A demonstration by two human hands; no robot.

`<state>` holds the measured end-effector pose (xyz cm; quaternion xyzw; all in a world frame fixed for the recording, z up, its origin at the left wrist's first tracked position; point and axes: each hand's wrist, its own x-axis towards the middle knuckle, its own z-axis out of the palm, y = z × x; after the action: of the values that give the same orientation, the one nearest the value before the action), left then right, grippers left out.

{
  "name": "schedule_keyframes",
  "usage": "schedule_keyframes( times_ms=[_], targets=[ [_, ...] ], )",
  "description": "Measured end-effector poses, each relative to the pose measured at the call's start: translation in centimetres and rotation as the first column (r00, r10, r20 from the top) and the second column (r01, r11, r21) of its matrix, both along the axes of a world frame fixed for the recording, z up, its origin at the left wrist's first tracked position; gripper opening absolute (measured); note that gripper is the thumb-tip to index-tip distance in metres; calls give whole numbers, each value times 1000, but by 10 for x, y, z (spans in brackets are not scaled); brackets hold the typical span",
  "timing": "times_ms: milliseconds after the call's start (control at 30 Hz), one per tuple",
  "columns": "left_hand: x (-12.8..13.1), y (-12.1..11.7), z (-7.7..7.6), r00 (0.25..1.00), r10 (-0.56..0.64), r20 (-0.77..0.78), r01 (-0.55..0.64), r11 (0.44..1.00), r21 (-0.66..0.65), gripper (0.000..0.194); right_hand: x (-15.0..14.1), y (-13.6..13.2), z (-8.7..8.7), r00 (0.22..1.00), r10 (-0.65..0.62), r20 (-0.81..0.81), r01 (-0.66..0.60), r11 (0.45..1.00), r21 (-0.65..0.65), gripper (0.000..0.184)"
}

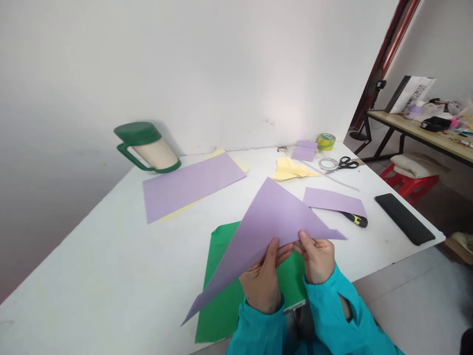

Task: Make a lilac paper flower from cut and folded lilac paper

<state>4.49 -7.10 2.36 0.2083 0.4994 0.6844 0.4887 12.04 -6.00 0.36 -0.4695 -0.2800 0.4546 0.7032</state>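
Both hands hold a folded sheet of purple paper [275, 212], roughly a triangle with its peak pointing away from me and long thin tips at either side. My left hand [263, 278] pinches its near edge left of the middle, thumb on top and fingers beneath. Close beside it, my right hand [317, 256] grips the same edge with the thumb on top. Under the raised paper, a green sheet [218, 296] lies on the white table [111, 266], partly hidden by the paper and my hands.
Left of the paper, a purple sheet [192, 185] overlaps yellow paper near a green-lidded jug [151, 148]. Folded yellow paper [291, 170], scissors [345, 163], tape [326, 142] and a purple strip [334, 201] over a cutter [356, 220] lie to the right. A black phone-like slab [402, 218] sits near the right edge.
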Motion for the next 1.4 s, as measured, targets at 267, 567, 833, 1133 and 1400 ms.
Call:
schedule_keyframes(
  times_ms=[267,567,833,1133,1400],
  targets=[
    [-3,5,-2,999,38,23,-38,999,-8,25,25,5,5,971,-235,-41,236,972,20,45],
    [-9,5,0,999,14,43,-11,999,-50,29,36,3,15,931,-361,51,360,933,15,32],
    [-11,7,5,991,-10,135,20,997,-77,33,40,-1,19,948,-316,37,315,948,35,26],
    [-9,5,5,991,-24,129,34,996,-78,34,40,1,15,968,-230,104,236,971,-48,34],
    [-10,6,8,992,-7,124,17,996,-82,34,38,1,19,970,-228,87,235,969,-80,37]
  ],
)
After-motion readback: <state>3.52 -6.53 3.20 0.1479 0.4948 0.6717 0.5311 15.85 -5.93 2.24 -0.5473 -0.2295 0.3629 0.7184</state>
